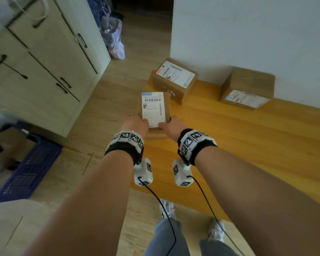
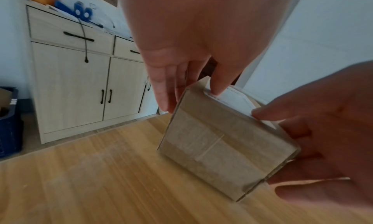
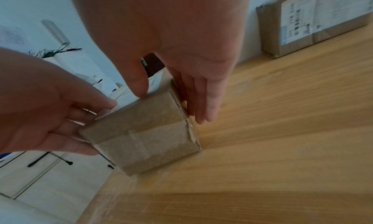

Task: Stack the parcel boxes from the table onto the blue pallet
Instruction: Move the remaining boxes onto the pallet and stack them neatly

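Observation:
A small brown parcel box [image 1: 155,108] with a white barcode label on top is held between both hands at the table's left edge. It looks lifted slightly and tilted above the wooden table [image 1: 238,145]. My left hand [image 1: 137,123] grips its left side with the thumb on the label. My right hand [image 1: 171,125] grips the right side the same way. The left wrist view shows the box's taped end [image 2: 218,147], and the right wrist view shows it too [image 3: 145,139]. The blue pallet [image 1: 31,169] lies on the floor at the left.
Two more labelled parcel boxes stand on the table, one at its far left corner [image 1: 174,78] and one against the wall [image 1: 248,89]. A cardboard box [image 1: 7,145] sits on the pallet. A cream cabinet [image 1: 44,71] stands behind it. My feet are by the table's near edge.

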Available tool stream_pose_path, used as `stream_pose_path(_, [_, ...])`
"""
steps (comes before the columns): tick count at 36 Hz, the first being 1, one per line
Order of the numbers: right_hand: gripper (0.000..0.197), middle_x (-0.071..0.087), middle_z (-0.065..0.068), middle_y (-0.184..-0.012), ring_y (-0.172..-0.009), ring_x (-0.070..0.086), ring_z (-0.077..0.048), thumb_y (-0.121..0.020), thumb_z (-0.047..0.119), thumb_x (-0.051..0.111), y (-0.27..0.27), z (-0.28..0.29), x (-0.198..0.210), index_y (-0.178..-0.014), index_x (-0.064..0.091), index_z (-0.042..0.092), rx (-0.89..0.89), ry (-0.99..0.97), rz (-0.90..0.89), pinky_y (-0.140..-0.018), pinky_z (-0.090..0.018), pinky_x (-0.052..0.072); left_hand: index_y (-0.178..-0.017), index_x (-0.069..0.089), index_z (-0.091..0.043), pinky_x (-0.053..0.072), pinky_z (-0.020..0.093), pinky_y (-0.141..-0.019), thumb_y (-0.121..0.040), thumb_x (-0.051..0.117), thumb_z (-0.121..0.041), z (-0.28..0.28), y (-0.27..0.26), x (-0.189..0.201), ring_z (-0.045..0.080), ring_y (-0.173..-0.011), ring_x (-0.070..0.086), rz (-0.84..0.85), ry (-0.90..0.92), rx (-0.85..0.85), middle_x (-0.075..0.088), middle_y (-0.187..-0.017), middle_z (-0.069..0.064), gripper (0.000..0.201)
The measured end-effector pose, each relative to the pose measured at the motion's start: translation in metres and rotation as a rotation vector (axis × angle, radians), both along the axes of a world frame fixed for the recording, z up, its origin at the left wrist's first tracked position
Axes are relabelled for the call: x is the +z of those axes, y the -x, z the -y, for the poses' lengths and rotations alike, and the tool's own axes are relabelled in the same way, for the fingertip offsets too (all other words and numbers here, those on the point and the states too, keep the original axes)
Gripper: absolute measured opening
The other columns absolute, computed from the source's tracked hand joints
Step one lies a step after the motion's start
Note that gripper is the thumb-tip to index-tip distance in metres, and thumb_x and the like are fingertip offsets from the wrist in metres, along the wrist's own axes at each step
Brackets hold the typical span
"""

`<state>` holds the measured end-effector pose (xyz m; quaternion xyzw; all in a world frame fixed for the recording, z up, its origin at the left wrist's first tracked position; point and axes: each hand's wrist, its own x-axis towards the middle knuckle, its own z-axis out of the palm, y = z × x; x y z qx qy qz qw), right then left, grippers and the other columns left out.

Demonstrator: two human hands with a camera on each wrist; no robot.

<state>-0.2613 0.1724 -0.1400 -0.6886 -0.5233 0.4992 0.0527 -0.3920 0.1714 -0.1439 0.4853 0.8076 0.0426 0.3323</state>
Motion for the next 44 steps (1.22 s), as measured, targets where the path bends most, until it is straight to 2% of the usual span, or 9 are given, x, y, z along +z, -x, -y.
stream_pose_path(2, [0.041, 0.061, -0.009, -0.117, -0.088, 0.058, -0.023, -0.094, 0.03, 0.055, -0.01, 0.003, 0.001, -0.127, 0.048, 0.007, -0.031, -0.001, 0.006, -0.072, -0.031, 0.051, -0.119, 0.048, -0.013, 0.058, 0.04, -0.077, -0.093, 0.048, -0.022, 0.003, -0.009, 0.004, 0.024, -0.087, 0.064, 0.046, -0.003, -0.009, 0.063, -0.109, 0.005, 0.028])
stream_pose_path(5, [0.042, 0.059, -0.012, -0.125, -0.098, 0.06, -0.027, -0.092, 0.024, 0.057, -0.029, 0.01, 0.006, -0.128, 0.046, 0.006, -0.104, -0.008, -0.016, -0.081, -0.036, 0.055, -0.113, 0.046, -0.014, 0.058, 0.039, -0.073, -0.089, 0.051, -0.021, 0.009, -0.027, 0.013, 0.022, -0.082, 0.064, 0.085, -0.017, -0.041, 0.065, -0.104, 0.004, 0.025])
stream_pose_path(10, [0.047, 0.059, -0.013, -0.126, -0.104, 0.061, -0.029, -0.09, 0.023, 0.058, -0.075, 0.029, 0.019, -0.131, 0.044, 0.006, -0.202, -0.042, -0.029, -0.089, -0.042, 0.055, -0.116, 0.046, -0.013, 0.059, 0.037, -0.071, -0.087, 0.057, -0.026, 0.023, -0.07, 0.03, 0.021, -0.082, 0.064, 0.078, -0.066, -0.121, 0.064, -0.104, 0.003, 0.033])
stream_pose_path(14, [0.043, 0.061, -0.01, -0.121, -0.095, 0.062, -0.025, -0.089, 0.023, 0.058, -0.123, 0.056, 0.033, -0.128, 0.047, 0.008, -0.265, -0.075, -0.017, -0.079, -0.036, 0.057, -0.115, 0.047, -0.013, 0.058, 0.038, -0.073, -0.086, 0.058, -0.028, 0.041, -0.118, 0.045, 0.022, -0.084, 0.064, 0.091, -0.114, -0.191, 0.063, -0.105, 0.003, 0.034])
stream_pose_path(20, [0.026, 0.062, -0.006, -0.106, -0.074, 0.058, -0.015, -0.091, 0.022, 0.056, -0.206, 0.108, 0.054, -0.115, 0.053, 0.011, -0.346, -0.135, 0.011, -0.056, -0.024, 0.048, -0.115, 0.05, -0.014, 0.057, 0.037, -0.075, -0.087, 0.058, -0.028, 0.076, -0.199, 0.06, 0.022, -0.087, 0.063, 0.1, -0.187, -0.342, 0.063, -0.106, 0.001, 0.033])
stream_pose_path(25, [0.027, 0.06, -0.004, -0.102, -0.069, 0.056, -0.012, -0.091, 0.02, 0.054, -0.269, 0.16, 0.067, -0.116, 0.051, 0.01, -0.443, -0.177, -0.002, -0.051, -0.022, 0.043, -0.115, 0.047, -0.013, 0.056, 0.034, -0.068, -0.087, 0.058, -0.027, 0.114, -0.264, 0.074, 0.021, -0.085, 0.063, 0.102, -0.228, -0.448, 0.063, -0.107, 0.003, 0.033])
stream_pose_path(34, [0.024, 0.059, -0.003, -0.105, -0.069, 0.053, -0.008, -0.092, 0.019, 0.053, -0.38, 0.259, 0.092, -0.115, 0.047, 0.011, -0.622, -0.265, 0.005, -0.048, -0.019, 0.039, -0.114, 0.046, -0.013, 0.04, 0.021, -0.051, -0.09, 0.059, -0.026, 0.193, -0.38, 0.101, 0.011, -0.073, 0.057, 0.177, -0.325, -0.623, 0.062, -0.108, 0.003, 0.03])
stream_pose_path(39, [0.043, 0.062, -0.006, -0.118, -0.088, 0.06, -0.019, -0.089, 0.023, 0.056, -0.442, 0.314, 0.108, -0.128, 0.045, 0.01, -0.79, -0.341, 0.01, -0.052, -0.022, 0.042, -0.11, 0.046, -0.015, 0.04, 0.019, -0.049, -0.089, 0.06, -0.026, 0.239, -0.452, 0.117, 0.005, -0.068, 0.054, 0.243, -0.402, -0.696, 0.063, -0.111, 0.002, 0.028])
stream_pose_path(44, [0.047, 0.06, -0.004, -0.114, -0.089, 0.058, -0.021, -0.089, 0.026, 0.056, -0.505, 0.366, 0.128, -0.132, 0.041, 0.011, -0.919, -0.421, 0.045, -0.056, -0.027, 0.041, -0.127, 0.043, -0.017, 0.039, 0.02, -0.048, -0.089, 0.059, -0.025, 0.283, -0.525, 0.138, 0.011, -0.072, 0.058, 0.308, -0.441, -0.796, 0.062, -0.116, 0.001, 0.042])
